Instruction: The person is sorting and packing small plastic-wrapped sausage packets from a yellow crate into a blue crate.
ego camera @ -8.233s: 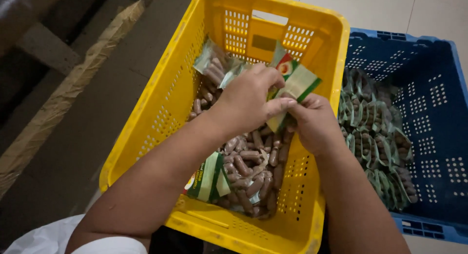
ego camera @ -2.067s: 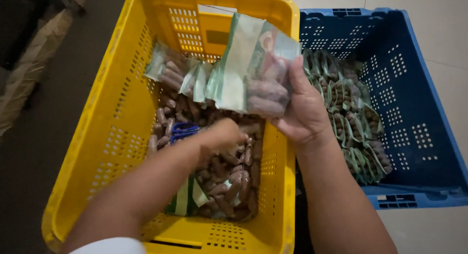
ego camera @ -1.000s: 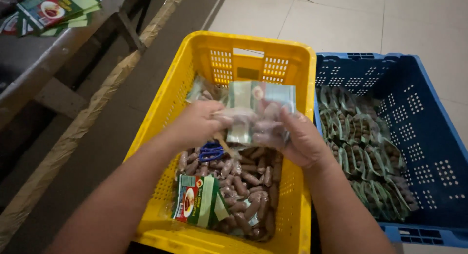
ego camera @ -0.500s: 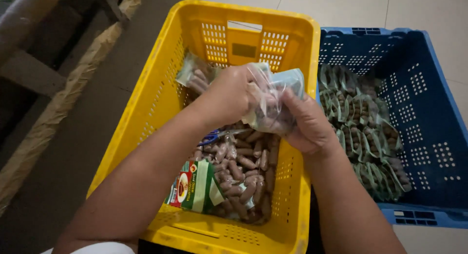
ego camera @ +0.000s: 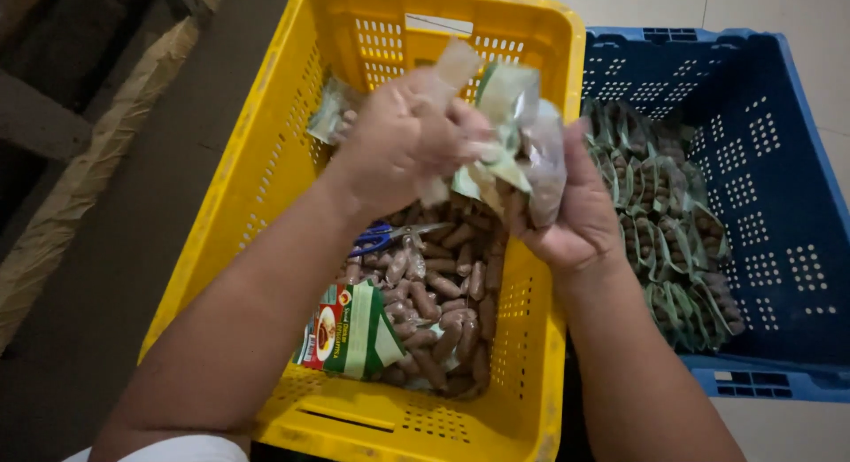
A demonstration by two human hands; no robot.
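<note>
A yellow crate (ego camera: 266, 187) is standing on the floor at the left, holding loose brown sausages (ego camera: 443, 311) in clear wrap, a green and red printed pack (ego camera: 350, 329) at its six o'clock end, and blue-handled scissors (ego camera: 381, 236) lying on the pile. Above the crate's middle, the left hand (ego camera: 403, 139) is clenching its fingers around the top of a clear bag (ego camera: 505, 143) of sausages with a green label. At three o'clock from it, the right hand (ego camera: 575, 214) is gripping the same bag from below and behind, fingers curled around it. Touching the yellow crate's right side, a blue crate (ego camera: 779, 161) is holding rows of filled green-edged bags (ego camera: 664, 223).
</note>
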